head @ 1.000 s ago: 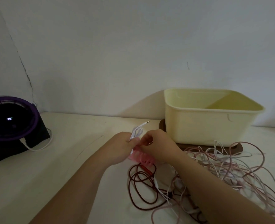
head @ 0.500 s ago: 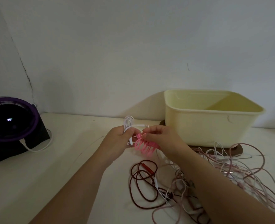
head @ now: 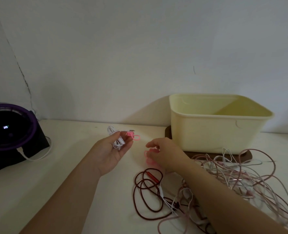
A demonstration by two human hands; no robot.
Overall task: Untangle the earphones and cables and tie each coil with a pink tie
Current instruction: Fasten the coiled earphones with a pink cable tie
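Observation:
My left hand point(head: 110, 153) lies palm up above the table and holds a small coil of white earphones point(head: 116, 140) in its fingers. A single pink tie point(head: 133, 136) sticks out at its fingertips beside the coil. My right hand point(head: 166, 153) is low over the table to the right, fingers curled over a bunch of pink ties point(head: 149, 160), which looks blurred. In front of it a dark red cable point(head: 144, 193) lies in loose loops. It runs into a tangle of pink and white cables point(head: 241, 179) on the right.
A cream plastic tub point(head: 215, 127) stands on a brown board point(head: 248, 155) at the back right, against the wall. A black fan with a purple ring point(head: 8, 132) sits at the far left, its white cord point(head: 36, 157) trailing on the table.
My hands have parted. The left one turned palm up with the white coil and one pink tie, and the right one dropped to the table with the bunch of ties.

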